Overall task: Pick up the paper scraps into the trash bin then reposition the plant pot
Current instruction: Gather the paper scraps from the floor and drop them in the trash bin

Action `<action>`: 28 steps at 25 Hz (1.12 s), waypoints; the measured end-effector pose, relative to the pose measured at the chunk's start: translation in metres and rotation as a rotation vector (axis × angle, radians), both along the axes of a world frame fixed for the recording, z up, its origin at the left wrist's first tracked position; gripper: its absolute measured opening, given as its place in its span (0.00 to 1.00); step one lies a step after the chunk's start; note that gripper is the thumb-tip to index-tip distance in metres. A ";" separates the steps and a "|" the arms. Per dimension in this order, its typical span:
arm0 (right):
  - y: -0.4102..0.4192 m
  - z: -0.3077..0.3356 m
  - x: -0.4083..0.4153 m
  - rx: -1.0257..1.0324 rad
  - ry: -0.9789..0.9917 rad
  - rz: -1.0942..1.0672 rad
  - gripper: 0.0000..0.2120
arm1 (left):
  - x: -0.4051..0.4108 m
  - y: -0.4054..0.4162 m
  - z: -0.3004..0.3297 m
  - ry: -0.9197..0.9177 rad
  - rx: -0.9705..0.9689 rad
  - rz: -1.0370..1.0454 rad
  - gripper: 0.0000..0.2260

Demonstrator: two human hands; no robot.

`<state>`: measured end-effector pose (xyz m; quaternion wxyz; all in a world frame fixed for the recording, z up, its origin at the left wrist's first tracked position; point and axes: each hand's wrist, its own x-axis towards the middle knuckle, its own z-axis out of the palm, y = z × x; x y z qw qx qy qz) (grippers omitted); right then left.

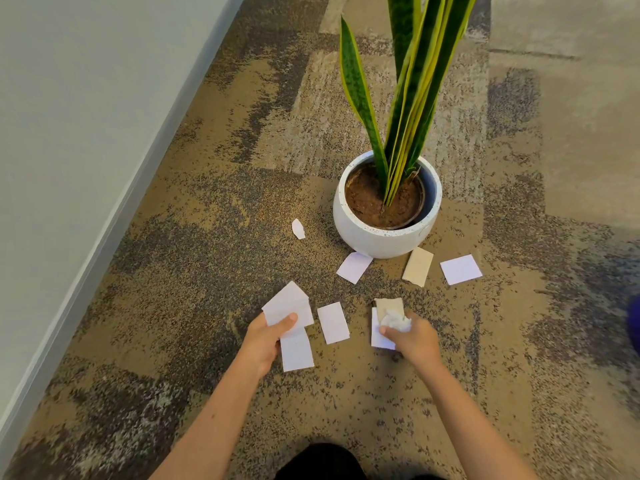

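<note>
- Brown and grey mottled carpet (194, 278) covers the floor, and both bare forearms reach forward over it.
- The left hand (266, 337) grips a small stack of white paper pieces (289, 304), thumb on top; a white scrap (297, 353) lies on the carpet just under that hand.
- The right hand (414, 337) is closed on a crumpled white wad (398, 322), with a white piece and a tan piece (389, 306) caught in the same grip.
- Between the hands lies another white scrap (333, 322).
- Further off, a white scrap (354, 267), a tan scrap (418, 266) and a white square (461, 269) lie along the near side of the plant pot (374, 237); the first touches its base.
- A small torn scrap (298, 229) sits left of the pot.
- The white pot holds soil and a tall snake plant (412, 98), standing well apart from the grey wall (69, 133) on the left.
</note>
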<state>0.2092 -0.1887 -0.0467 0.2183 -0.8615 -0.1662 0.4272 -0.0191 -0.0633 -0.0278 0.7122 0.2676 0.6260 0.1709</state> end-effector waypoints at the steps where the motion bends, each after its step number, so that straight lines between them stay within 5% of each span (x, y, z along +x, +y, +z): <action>1: 0.001 0.000 0.005 0.048 0.025 -0.056 0.21 | 0.005 -0.002 0.000 0.008 -0.013 -0.052 0.12; 9: 0.008 0.006 0.042 0.138 -0.029 -0.135 0.14 | 0.064 -0.018 -0.007 0.467 0.289 -0.670 0.25; 15: 0.026 0.007 0.083 0.028 -0.376 0.207 0.20 | 0.081 -0.022 -0.009 0.754 0.368 -0.776 0.26; 21: 0.051 -0.003 0.102 -0.050 -0.324 0.717 0.25 | 0.084 -0.015 -0.007 0.792 0.372 -0.902 0.26; 28: 0.047 -0.003 0.087 0.105 -0.319 0.431 0.18 | 0.086 -0.016 -0.003 0.795 0.371 -0.931 0.22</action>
